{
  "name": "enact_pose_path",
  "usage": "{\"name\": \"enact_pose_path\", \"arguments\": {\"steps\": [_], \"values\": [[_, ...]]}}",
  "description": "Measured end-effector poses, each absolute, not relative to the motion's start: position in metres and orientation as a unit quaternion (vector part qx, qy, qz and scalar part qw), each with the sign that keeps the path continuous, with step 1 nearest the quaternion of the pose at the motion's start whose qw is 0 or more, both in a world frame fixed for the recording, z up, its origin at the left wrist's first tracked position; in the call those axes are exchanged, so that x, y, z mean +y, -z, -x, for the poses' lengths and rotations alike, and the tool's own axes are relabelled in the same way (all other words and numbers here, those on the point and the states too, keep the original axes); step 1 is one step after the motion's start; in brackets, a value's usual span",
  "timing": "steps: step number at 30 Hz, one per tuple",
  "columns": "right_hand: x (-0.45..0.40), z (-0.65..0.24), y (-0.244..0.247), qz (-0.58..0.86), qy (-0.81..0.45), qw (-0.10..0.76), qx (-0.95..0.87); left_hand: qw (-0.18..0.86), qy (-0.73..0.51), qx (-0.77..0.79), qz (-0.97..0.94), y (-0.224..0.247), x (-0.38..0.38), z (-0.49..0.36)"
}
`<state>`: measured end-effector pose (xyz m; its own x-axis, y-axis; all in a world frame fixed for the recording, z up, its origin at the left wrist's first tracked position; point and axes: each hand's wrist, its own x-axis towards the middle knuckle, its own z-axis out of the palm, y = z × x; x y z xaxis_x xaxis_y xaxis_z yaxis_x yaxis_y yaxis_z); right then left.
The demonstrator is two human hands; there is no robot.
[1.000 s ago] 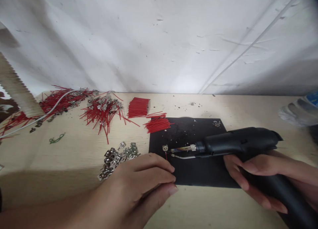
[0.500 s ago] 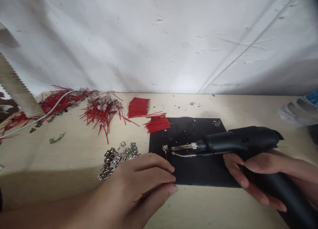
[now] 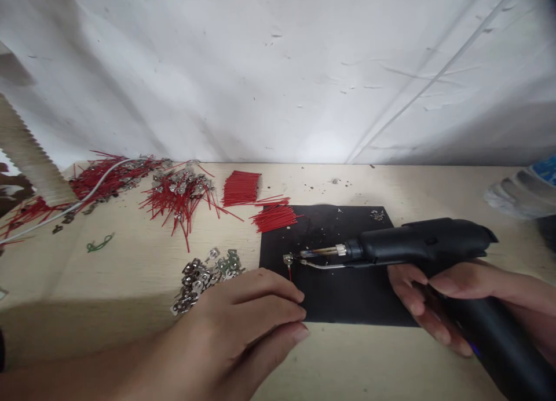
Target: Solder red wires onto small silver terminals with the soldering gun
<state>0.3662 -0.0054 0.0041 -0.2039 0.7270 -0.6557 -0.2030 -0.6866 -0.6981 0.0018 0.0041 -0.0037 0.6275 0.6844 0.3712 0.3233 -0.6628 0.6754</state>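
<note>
Along the far edge of the wooden bench [image 3: 130, 262], toward its left corner, lie heaps of red wires [image 3: 178, 195] with metal tabs on their ends, and a white cable [image 3: 78, 201] runs across the leftmost heap. Just right of them sit two neat bundles of cut red wire [image 3: 241, 188], the nearer one overlapping the far left corner of a black mat [image 3: 347, 299]. A loose pile of small metal tabs [image 3: 204, 276] lies just off the mat's left edge, between the heaps and the left hand [image 3: 243, 325]. A green twist of wire [image 3: 99, 243] rests alone further left. At the right edge a grey glove [image 3: 519, 192] is partly out of view.

On the mat, near its left edge, sits a single metal tab [image 3: 287, 259] with a short red wire [image 3: 289, 273] leading from it toward the left hand. That hand lies palm down at the mat's near left corner, fingers drawn together and pressed on the surface (the wire's end disappears under the fingertips, so whether they pinch it cannot be told).

The right hand [image 3: 438, 299] is wrapped round the grip of a black soldering gun [image 3: 417, 244]. The gun's long axis runs almost level, right to left across the mat, its metal tip [image 3: 313, 253] pointing left at the tab, just beside it; a thin bent feed tube runs under the tip. Nothing stands between tip and tab.
</note>
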Motion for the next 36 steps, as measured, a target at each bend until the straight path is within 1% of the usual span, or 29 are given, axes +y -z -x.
{"name": "enact_pose_path", "arguments": {"steps": [4,8,11,13,15,18,20,22,24,27,29,36], "values": [[-0.005,-0.363,-0.004,0.568,-0.728,0.317,-0.215,0.268,-0.309,0.272,-0.871,0.008,0.001,0.000],[-0.007,-0.361,-0.005,0.572,-0.717,0.342,-0.203,0.179,-0.311,0.242,-0.901,0.006,-0.002,0.002],[-0.009,-0.362,-0.003,0.576,-0.711,0.350,-0.203,0.110,-0.262,0.210,-0.935,0.000,0.000,0.008],[-0.010,-0.364,-0.001,0.575,-0.712,0.346,-0.208,0.053,-0.252,0.259,-0.931,-0.005,0.007,0.016],[-0.010,-0.364,0.000,0.571,-0.714,0.346,-0.211,0.010,-0.275,0.333,-0.902,-0.009,0.021,0.027],[-0.010,-0.362,-0.001,0.571,-0.709,0.352,-0.216,-0.068,-0.215,0.388,-0.894,-0.019,0.050,0.046],[-0.009,-0.360,-0.003,0.574,-0.703,0.355,-0.224,-0.088,-0.162,0.434,-0.882,-0.029,0.066,0.057],[-0.009,-0.358,-0.004,0.572,-0.700,0.359,-0.232,-0.041,-0.135,0.528,-0.838,-0.042,0.076,0.066],[-0.009,-0.357,-0.004,0.571,-0.699,0.363,-0.231,0.008,-0.106,0.560,-0.821,-0.055,0.080,0.071],[-0.009,-0.358,-0.004,0.577,-0.701,0.356,-0.223,0.156,-0.006,0.607,-0.779,-0.067,0.082,0.072],[-0.010,-0.359,-0.005,0.578,-0.699,0.353,-0.230,0.217,0.043,0.613,-0.758,-0.069,0.083,0.068],[-0.010,-0.357,-0.006,0.567,-0.700,0.364,-0.239,0.269,0.071,0.615,-0.738,-0.066,0.088,0.051]]}}
